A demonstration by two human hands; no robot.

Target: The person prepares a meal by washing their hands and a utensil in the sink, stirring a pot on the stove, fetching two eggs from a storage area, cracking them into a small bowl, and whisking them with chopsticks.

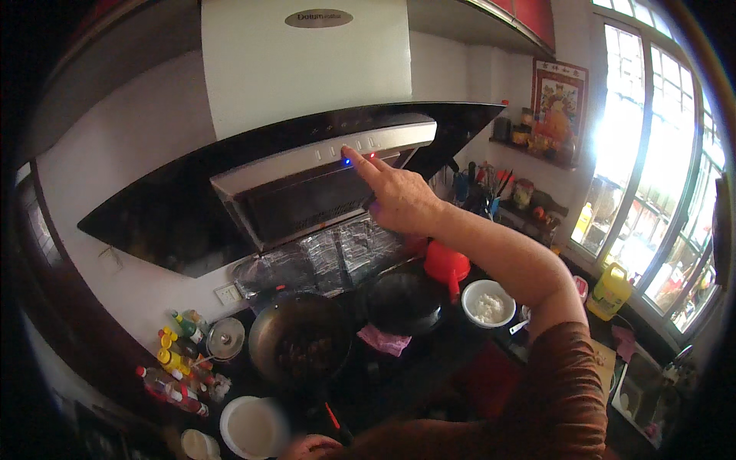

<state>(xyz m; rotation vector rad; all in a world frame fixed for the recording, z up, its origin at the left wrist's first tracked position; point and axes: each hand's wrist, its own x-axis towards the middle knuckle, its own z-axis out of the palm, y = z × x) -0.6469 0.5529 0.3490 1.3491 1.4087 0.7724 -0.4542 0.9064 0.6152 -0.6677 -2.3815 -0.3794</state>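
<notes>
A person's right hand (404,201), fingers spread, puts its index fingertip to the silver metal control strip (295,159) of a black glass range hood (165,222), upper centre of frame. From here I cannot tell the blurred left hand's (312,446) grip, lower edge, near a round white bowl (253,426).

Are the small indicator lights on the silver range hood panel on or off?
On: a blue light and a red light glow beside the right hand.

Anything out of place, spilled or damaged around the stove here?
One mild oddity: a small pink cloth lies right beside the round black pan, an unusual spot for fabric near cooking. No spill or damage stands out.
</notes>
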